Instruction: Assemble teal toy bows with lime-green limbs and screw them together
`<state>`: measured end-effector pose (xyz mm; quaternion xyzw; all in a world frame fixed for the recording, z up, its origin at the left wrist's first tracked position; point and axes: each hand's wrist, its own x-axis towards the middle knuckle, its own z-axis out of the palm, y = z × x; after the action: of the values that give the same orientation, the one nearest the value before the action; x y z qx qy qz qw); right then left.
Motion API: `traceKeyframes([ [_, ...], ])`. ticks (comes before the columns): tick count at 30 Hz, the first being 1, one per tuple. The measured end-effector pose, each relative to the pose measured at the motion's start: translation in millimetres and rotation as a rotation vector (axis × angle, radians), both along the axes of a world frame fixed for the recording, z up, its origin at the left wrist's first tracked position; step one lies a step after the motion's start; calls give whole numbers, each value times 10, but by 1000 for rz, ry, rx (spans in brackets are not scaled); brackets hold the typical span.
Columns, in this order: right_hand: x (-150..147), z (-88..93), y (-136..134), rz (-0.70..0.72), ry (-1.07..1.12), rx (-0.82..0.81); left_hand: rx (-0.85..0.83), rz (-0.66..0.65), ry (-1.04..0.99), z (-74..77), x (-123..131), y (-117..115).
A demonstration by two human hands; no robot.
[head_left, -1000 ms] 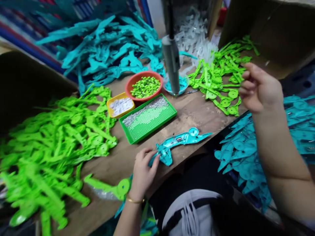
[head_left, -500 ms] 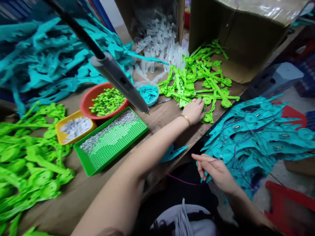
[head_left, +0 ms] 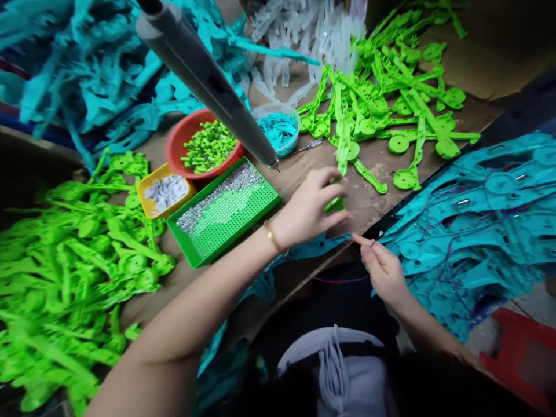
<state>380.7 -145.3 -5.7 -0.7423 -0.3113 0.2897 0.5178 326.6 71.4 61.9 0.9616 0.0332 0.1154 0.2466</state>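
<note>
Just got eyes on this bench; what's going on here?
One person is working with bare hands. The left hand has a green part in its fingers. The right hand is at the tip of a teal part lying at the table's front edge; whether it grips anything is unclear. A grey driver hangs tip down near the green tray.

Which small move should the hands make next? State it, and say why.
Probably bring the left hand, with the green part it seems to hold, toward the blue part: that lies close by, partly hidden, with the right hand near one end.
</note>
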Motion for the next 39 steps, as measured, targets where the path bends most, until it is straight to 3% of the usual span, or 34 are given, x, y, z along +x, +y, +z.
traceKeyframes([
  [3,-1,-85,76,-32,-98,-32,-163,76,25,-178,-546,-121],
  [7,-6,-204,171,28,-138,-66,-274,135,93,-407,-884,-195],
  [12,-25,-203,220,-10,-173,-83,-299,38,137,-435,-910,-142],
  [16,-47,-149,244,-23,-131,-92,-262,126,129,-523,-852,-140],
  [20,-62,-168,278,-13,-119,-100,-214,112,194,-579,-848,-159],
  [23,-25,-147,262,30,-142,-122,-149,168,284,-502,-864,-149],
  [26,53,46,190,142,-327,-141,-122,226,303,-321,-860,-164],
  [29,92,377,140,202,-471,-113,-348,191,99,-110,-812,-279],
  [32,72,626,243,213,-324,35,-827,133,-62,26,-706,-458],
  [36,101,629,582,230,-404,164,-1396,294,-20,43,-574,-532],
  [39,190,529,781,195,-335,185,-1472,434,6,7,-550,-415],
])
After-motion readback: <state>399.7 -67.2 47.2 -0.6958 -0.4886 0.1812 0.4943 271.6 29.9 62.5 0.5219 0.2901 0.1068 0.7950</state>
